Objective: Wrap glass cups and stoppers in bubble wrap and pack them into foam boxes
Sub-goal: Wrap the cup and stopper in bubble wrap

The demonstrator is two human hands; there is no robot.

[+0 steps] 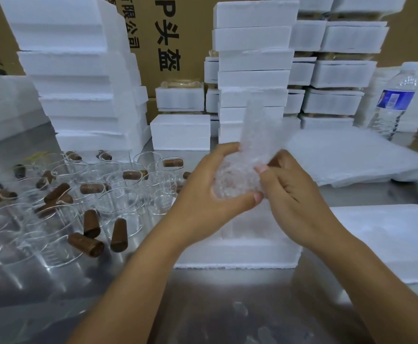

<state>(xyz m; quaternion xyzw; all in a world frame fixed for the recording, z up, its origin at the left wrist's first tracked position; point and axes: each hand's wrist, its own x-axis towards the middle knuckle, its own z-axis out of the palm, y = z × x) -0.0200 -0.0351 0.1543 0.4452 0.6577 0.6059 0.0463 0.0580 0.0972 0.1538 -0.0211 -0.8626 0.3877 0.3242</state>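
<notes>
One left hand (203,194) and one right hand (294,194) clamp fingers (224,149) round one bubble-wrap bundle (237,180) above one foam box (240,254).

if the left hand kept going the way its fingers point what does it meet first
The bubble wrap bundle that the left hand grips; just beyond it, likely the right hand pinching the wrap's other side, though depth is unclear.

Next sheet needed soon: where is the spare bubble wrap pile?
Head view, right side: the bubble wrap pile lies flat on the table just beyond the right hand, in front of the water bottle.
</notes>
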